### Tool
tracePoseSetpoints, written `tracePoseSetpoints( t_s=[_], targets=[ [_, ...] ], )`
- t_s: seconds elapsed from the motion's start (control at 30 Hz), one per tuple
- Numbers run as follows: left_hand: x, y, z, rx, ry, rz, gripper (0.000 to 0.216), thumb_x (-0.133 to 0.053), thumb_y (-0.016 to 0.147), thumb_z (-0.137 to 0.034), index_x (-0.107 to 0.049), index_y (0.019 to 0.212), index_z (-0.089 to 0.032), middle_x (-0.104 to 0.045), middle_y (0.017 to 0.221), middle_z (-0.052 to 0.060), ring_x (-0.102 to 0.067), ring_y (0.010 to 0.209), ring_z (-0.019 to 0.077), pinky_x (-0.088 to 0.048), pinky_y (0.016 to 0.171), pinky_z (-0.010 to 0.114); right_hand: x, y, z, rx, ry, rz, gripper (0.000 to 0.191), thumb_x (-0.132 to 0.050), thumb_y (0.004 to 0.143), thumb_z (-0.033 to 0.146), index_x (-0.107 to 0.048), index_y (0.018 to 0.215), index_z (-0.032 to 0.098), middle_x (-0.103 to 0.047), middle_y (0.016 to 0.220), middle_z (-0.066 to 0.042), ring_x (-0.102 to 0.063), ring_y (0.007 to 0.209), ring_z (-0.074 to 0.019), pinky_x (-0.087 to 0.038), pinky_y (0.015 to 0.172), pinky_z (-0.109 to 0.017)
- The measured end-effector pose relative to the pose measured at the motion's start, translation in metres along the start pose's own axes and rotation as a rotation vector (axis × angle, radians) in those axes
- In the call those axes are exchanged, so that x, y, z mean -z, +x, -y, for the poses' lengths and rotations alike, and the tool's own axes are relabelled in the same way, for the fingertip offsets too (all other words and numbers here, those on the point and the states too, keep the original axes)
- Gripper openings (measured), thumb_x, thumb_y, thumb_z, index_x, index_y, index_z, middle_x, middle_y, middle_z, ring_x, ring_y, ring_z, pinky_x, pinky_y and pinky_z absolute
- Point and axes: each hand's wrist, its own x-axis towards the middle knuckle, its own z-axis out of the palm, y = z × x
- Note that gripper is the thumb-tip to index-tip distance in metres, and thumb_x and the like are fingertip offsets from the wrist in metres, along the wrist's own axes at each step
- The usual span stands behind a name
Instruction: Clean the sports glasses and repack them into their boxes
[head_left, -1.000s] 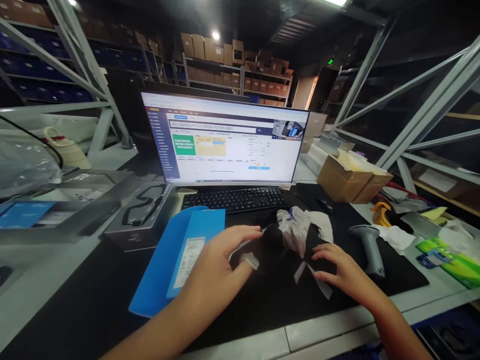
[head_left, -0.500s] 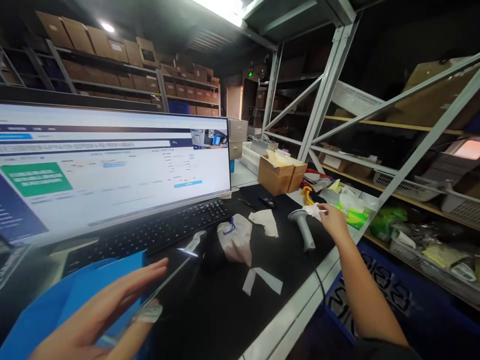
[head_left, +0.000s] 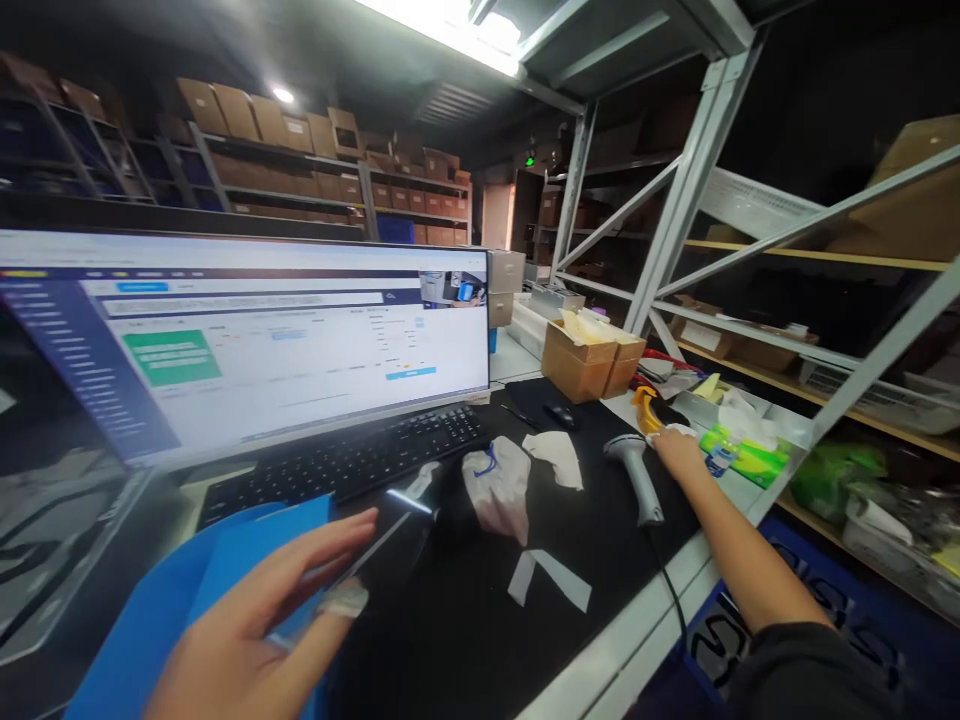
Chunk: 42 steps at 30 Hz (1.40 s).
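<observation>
1. The left hand (head_left: 240, 630) is over the near left part of the surface (head_left: 600, 660), above a blue case (head_left: 142, 615). Its thumb stands spread from the fingers, with a clear, shiny film (head_left: 410, 503) running out from between them; whether they press on it, I cannot tell. A translucent piece covers the thumb's tip.

2. That film reaches over the black mat (head_left: 442, 650), toward the near side of the keyboard (head_left: 352, 455). The case's outer end is blurred and runs toward the surface's near left corner.

3. The right hand (head_left: 679, 455) is stretched toward the surface's right end. Its fingertips are hidden, so I cannot tell how its grip stands. A bit of white shows beside it, a yellow object (head_left: 646, 408) is just beyond, and a green package (head_left: 750, 455) lies near the right edge.

4. A grey scanner (head_left: 637, 482) lies just beside that hand, its cable running over the near edge.

5. Between the hands, a pale pouch (head_left: 499, 485) with a blue drawstring lies near a white scrap (head_left: 556, 457); two paper strips (head_left: 562, 577) lie closer to the near edge.

6. Behind, a lit monitor (head_left: 300, 350) stands toward the far edge, with cardboard boxes (head_left: 577, 362) to its right.
</observation>
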Motion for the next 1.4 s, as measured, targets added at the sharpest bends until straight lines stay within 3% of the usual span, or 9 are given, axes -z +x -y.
tracePoseSetpoints(
  t_s=[0.2,0.3,0.4,0.57,0.7,0.87,1.03,1.2,1.4],
  targets=[
    [-0.001,0.000,-0.020,0.015,-0.176,0.032,0.027,-0.064,0.080,-0.032,-0.076,0.103,-0.023,-0.076,0.115,0.006,-0.073,0.104,0.0268,-0.060,0.095,0.041,-0.006,-0.009,-0.017,0.033,0.071,-0.186,0.015,-0.059,0.094,0.025,-0.066,0.097,0.012,-0.066,0.090,-0.010,-0.067,0.070,-0.0193,-0.050,0.059,-0.032],
    [-0.002,-0.003,-0.026,-0.001,-0.213,0.029,0.027,-0.060,0.083,-0.021,-0.075,0.105,-0.024,-0.074,0.118,0.005,-0.071,0.109,0.0245,-0.059,0.098,0.042,-0.014,-0.010,-0.023,0.075,0.194,-0.281,0.030,-0.043,0.097,0.031,-0.064,0.079,0.021,-0.060,0.069,-0.009,-0.057,0.043,-0.0189,-0.033,0.044,-0.033],
    [-0.001,-0.006,-0.028,-0.020,-0.213,0.027,0.030,-0.059,0.084,-0.016,-0.073,0.108,-0.026,-0.074,0.119,0.004,-0.071,0.109,0.0230,-0.059,0.100,0.042,-0.020,-0.011,-0.025,0.080,0.319,-0.362,0.038,-0.034,0.094,0.038,-0.053,0.064,0.027,-0.044,0.047,-0.002,-0.044,0.029,-0.0187,-0.030,0.043,-0.036],
    [0.000,-0.009,-0.029,-0.022,-0.228,0.015,0.032,-0.059,0.083,-0.013,-0.072,0.109,-0.025,-0.073,0.120,0.004,-0.070,0.111,0.0222,-0.058,0.101,0.042,-0.018,-0.013,-0.025,0.008,0.440,-0.452,0.026,-0.043,0.087,0.041,-0.053,0.065,0.031,-0.039,0.042,-0.001,-0.044,0.030,-0.0240,-0.033,0.050,-0.043],
    [-0.001,-0.010,-0.028,-0.019,-0.235,-0.013,0.031,-0.060,0.083,-0.013,-0.072,0.109,-0.026,-0.073,0.120,0.003,-0.070,0.111,0.0215,-0.059,0.100,0.041,0.009,-0.021,-0.016,-0.067,0.479,-0.556,0.020,-0.047,0.086,0.042,-0.065,0.088,0.035,-0.047,0.057,-0.005,-0.059,0.052,-0.0357,-0.032,0.053,-0.046],
    [-0.004,-0.010,-0.027,-0.004,-0.210,-0.007,0.033,-0.060,0.083,-0.012,-0.072,0.109,-0.027,-0.073,0.120,0.002,-0.070,0.111,0.0213,-0.059,0.099,0.040,0.088,-0.079,0.045,0.032,0.593,-0.702,0.037,-0.039,0.094,0.037,-0.063,0.122,0.039,-0.058,0.096,-0.011,-0.057,0.113,-0.0449,-0.046,0.081,-0.057],
    [-0.004,-0.011,-0.030,-0.021,-0.184,0.012,0.036,-0.059,0.082,-0.010,-0.072,0.110,-0.028,-0.074,0.118,0.001,-0.070,0.109,0.0212,-0.060,0.097,0.039,0.157,-0.167,0.139,0.268,0.928,-0.696,0.021,-0.051,0.093,0.026,-0.068,0.105,0.029,-0.061,0.111,-0.011,-0.060,0.109,-0.0354,-0.047,0.095,-0.055],
    [-0.005,-0.018,-0.030,-0.086,-0.050,0.002,0.039,-0.056,0.083,-0.010,-0.070,0.116,-0.025,-0.071,0.124,0.003,-0.067,0.116,0.0229,-0.056,0.103,0.045,0.189,-0.204,0.215,0.693,0.980,-0.864,0.042,-0.058,0.082,0.004,-0.070,0.113,0.030,-0.067,0.122,-0.007,-0.067,0.105,-0.0265,-0.057,0.087,-0.044],
    [-0.011,-0.024,-0.028,-0.188,0.022,-0.015,0.046,-0.052,0.081,-0.004,-0.065,0.120,-0.024,-0.069,0.129,0.003,-0.064,0.121,0.0217,-0.054,0.106,0.044,0.199,-0.214,0.270,0.885,0.890,-0.900,0.064,-0.053,0.081,-0.006,-0.056,0.141,0.018,-0.070,0.127,-0.013,-0.067,0.117,-0.0247,-0.060,0.097,-0.041]
  ],
)
